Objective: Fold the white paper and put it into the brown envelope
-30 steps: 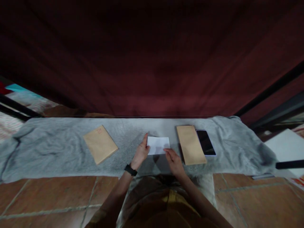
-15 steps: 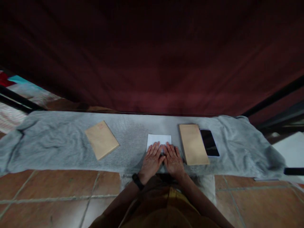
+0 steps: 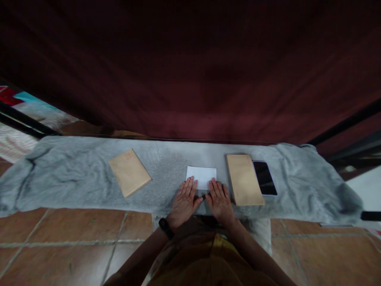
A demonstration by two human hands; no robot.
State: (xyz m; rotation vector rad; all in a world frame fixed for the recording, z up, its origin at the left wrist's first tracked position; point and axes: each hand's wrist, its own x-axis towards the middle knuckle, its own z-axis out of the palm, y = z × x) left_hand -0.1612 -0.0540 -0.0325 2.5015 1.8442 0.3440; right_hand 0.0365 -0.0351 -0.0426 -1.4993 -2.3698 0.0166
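Note:
A white sheet of paper (image 3: 201, 174), perhaps folded, lies flat on the grey cloth (image 3: 169, 163) in front of me. My left hand (image 3: 184, 200) rests palm down, its fingertips on the paper's near left corner and its thumb pointing inward. At the near right corner, my right hand (image 3: 219, 200) also lies flat, fingers stretched forward. Neither hand grips anything. Just right of my right hand is a brown paper envelope or stack of envelopes (image 3: 244, 180). Another brown envelope (image 3: 130, 173) lies at an angle to the left.
A dark-screened phone (image 3: 264, 178) lies against the right side of the brown stack. Behind the cloth-covered surface hangs a dark red curtain (image 3: 190, 99). Black bars (image 3: 345, 123) slant at both sides. Below is a tiled floor (image 3: 74, 226).
My hands have slid apart, the left one leftward and the right one slightly rightward, baring more of the white paper. The whole view has shifted slightly.

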